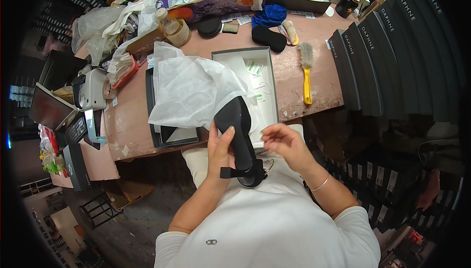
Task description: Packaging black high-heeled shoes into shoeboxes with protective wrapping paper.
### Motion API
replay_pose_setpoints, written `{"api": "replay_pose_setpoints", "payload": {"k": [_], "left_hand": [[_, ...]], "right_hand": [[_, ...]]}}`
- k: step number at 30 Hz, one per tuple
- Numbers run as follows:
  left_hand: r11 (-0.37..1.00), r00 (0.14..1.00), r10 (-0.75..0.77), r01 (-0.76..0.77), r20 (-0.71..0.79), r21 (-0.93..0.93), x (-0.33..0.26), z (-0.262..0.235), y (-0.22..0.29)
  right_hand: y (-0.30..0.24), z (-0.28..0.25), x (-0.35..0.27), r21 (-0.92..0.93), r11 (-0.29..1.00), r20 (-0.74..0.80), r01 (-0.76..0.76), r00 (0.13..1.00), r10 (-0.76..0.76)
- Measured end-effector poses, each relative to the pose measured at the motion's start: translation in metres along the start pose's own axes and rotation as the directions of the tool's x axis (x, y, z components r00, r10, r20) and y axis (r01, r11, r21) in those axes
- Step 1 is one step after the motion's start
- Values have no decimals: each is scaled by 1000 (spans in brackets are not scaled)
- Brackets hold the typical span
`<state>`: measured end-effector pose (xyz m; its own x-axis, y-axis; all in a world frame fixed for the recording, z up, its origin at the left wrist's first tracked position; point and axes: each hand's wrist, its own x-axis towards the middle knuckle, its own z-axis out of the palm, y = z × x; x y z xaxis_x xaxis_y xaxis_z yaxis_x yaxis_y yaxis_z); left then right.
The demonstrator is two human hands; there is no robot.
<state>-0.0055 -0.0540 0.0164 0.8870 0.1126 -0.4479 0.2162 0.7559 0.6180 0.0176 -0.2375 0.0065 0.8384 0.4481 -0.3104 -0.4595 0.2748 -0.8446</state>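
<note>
My left hand [221, 145] is wrapped round a black high-heeled shoe [241, 143], which is turned with its dark sole up and its heel toward me. A thin strap with a small metal buckle [268, 166] hangs from the heel end. Just right of the shoe, my right hand [288, 146] is raised with fingers bent and apart, and nothing shows in them. Crumpled white tissue paper [189, 89] lies beyond the shoe's toe, partly over an open grey shoebox [273, 84] holding white paper and small packets. Under the tissue sits the dark box lid [151, 106].
A yellow-handled brush [307, 84] lies on the pink table at right, before a row of dark shoeboxes [360, 67]. Black pads, a blue cloth [270, 15] and a bottle [171, 26] lie further back. A keyboard [76, 129] and a white device [92, 89] stand left.
</note>
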Motion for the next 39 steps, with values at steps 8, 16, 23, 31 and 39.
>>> {"api": "replay_pose_setpoints", "payload": {"k": [8,16,23,31,39], "left_hand": [[995,991,-5,-8,-134,-99,24,-13,3],[997,998,24,-28,-60,-68,24,-16,28],[984,994,60,-74,-91,-165,26,6,38],[961,964,265,-266,24,79,4,1,4],[485,892,415,-383,179,786,17,-53,20]], "right_hand": [[-9,-15,-34,-432,840,-206,328,871,-446],[-17,-38,-2,-926,-78,373,370,861,-345],[39,-41,-28,-27,935,434,-354,838,330],[13,10,9,-171,985,531,4,843,89],[-7,-22,-21,199,946,531,-255,839,115]]}}
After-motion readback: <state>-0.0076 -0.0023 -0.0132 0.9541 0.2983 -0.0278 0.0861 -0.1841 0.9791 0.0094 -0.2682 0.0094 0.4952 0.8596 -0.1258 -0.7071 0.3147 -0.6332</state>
